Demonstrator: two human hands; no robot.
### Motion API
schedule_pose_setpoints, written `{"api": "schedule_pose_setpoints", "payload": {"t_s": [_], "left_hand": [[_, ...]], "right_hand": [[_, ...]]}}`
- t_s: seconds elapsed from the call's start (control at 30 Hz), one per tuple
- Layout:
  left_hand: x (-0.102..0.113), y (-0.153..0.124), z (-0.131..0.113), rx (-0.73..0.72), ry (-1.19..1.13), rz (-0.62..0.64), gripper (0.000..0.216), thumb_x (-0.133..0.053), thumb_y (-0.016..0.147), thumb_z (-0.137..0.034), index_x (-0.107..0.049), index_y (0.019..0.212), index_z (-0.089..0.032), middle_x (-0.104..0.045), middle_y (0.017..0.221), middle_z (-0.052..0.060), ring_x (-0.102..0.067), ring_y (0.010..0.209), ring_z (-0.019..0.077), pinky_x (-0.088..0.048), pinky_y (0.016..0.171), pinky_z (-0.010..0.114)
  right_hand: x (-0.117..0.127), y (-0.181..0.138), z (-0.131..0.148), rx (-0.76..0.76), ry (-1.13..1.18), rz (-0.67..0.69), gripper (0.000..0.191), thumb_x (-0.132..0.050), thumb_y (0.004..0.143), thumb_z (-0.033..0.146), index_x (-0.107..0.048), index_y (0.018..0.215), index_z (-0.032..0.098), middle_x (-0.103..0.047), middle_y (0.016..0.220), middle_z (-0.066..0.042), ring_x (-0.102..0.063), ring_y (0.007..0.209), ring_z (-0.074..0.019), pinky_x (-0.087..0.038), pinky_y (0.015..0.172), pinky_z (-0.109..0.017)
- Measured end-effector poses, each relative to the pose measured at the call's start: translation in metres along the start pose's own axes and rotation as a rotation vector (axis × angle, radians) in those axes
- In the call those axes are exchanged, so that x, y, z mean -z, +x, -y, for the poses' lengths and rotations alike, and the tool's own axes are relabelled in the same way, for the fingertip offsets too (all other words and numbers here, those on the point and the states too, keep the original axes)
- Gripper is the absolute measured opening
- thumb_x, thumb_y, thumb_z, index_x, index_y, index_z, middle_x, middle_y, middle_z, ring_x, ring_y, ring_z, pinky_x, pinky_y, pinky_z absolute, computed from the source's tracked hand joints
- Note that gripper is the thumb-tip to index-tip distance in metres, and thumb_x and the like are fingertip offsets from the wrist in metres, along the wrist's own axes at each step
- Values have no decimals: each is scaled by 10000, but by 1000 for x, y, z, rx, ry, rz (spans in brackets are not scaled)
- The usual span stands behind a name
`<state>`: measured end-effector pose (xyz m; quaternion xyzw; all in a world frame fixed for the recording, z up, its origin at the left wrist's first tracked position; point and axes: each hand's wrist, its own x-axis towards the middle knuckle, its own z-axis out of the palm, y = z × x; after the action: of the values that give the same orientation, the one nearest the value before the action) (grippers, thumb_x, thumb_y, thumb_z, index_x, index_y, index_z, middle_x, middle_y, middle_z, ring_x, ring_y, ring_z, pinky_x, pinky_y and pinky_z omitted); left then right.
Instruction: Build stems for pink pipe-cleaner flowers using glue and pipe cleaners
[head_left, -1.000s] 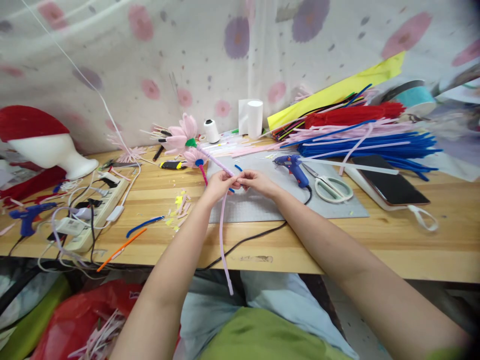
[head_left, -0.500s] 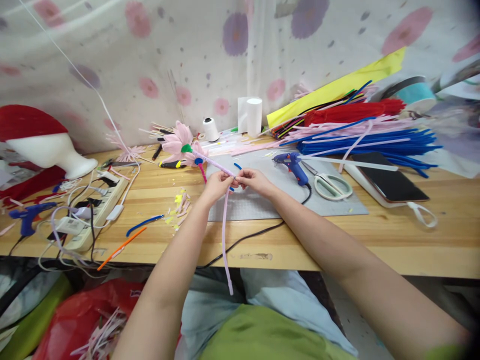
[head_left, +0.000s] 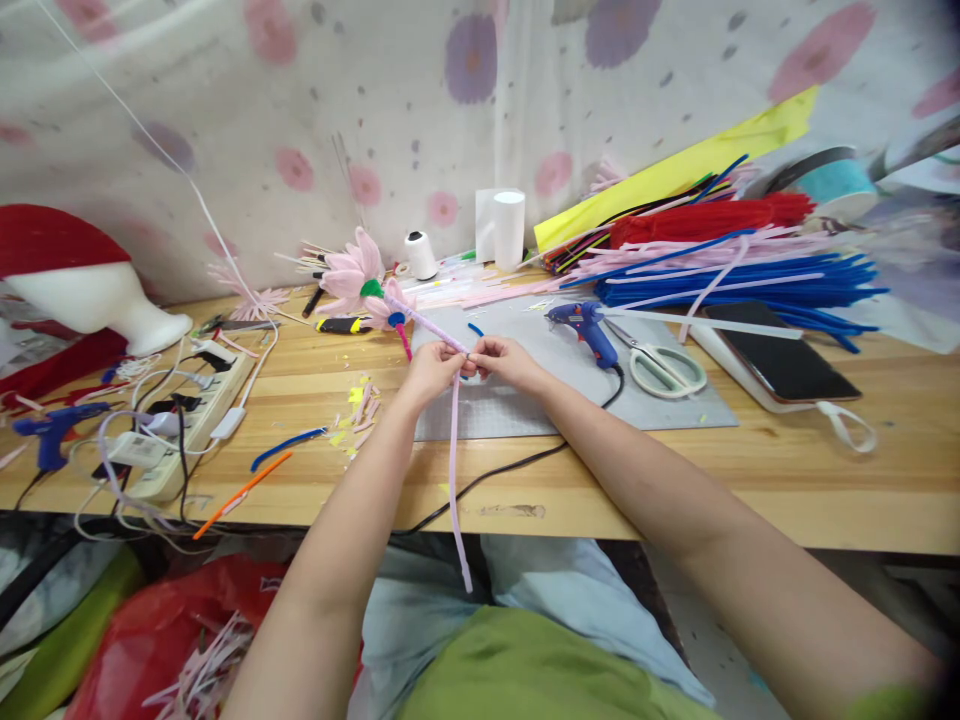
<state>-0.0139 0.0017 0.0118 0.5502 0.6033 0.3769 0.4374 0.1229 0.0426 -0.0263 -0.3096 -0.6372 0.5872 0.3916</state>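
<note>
My left hand (head_left: 429, 372) and my right hand (head_left: 504, 359) meet over a grey mat (head_left: 525, 395), fingers pinched together on a flower stem (head_left: 429, 327) wrapped in lilac pipe cleaner. The stem runs up and left to a pink pipe-cleaner flower (head_left: 352, 272) with a green collar. A loose lilac pipe cleaner (head_left: 454, 470) hangs from my left hand's pinch down past the table edge toward my lap. A second pink flower with a blue centre (head_left: 396, 318) lies just behind the stem.
A blue glue gun (head_left: 585, 328) and white scissors (head_left: 660, 366) lie on the mat's right. Bundles of blue, pink and red pipe cleaners (head_left: 720, 268) and a phone (head_left: 780, 362) fill the right. A power strip (head_left: 187, 415) with cables sits left.
The flower head has shifted slightly up and left, and the hanging lilac pipe cleaner has swung a little. Both hands stay pinched at the same spot.
</note>
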Motion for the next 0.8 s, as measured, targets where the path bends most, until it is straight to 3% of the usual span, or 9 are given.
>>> {"api": "schedule_pose_setpoints", "payload": {"t_s": [0.2,0.6,0.73,0.8], "left_hand": [[-5,6,5,-20,55,-113,117,-553,660,-225,-589,679,-115,-666,652,62,-634,598,145,-433,466,190],[-12,11,2,-87,149,-273,40,-544,617,-173,-559,638,-142,-637,557,15,-623,562,139,-473,562,229],[-8,8,0,-125,136,-233,30,-536,612,-158,-536,642,-151,-631,543,8,-617,539,143,-467,549,236],[-4,6,-1,-143,152,-201,30,-536,620,-171,-531,643,-152,-632,544,11,-612,530,140,-458,543,232]], "right_hand": [[-3,3,-8,33,-73,-49,214,-582,666,350,-487,649,160,-552,566,16,-515,502,-84,-415,515,-222],[-10,-5,1,241,-661,-274,119,-478,731,232,-499,630,172,-534,645,2,-454,617,-107,-316,584,-225],[-8,-3,0,248,-619,-247,114,-467,739,232,-509,656,166,-520,650,5,-446,610,-103,-330,588,-224],[-1,-2,4,220,-523,-137,101,-493,725,241,-534,681,159,-532,658,7,-469,625,-103,-357,608,-223]]}}
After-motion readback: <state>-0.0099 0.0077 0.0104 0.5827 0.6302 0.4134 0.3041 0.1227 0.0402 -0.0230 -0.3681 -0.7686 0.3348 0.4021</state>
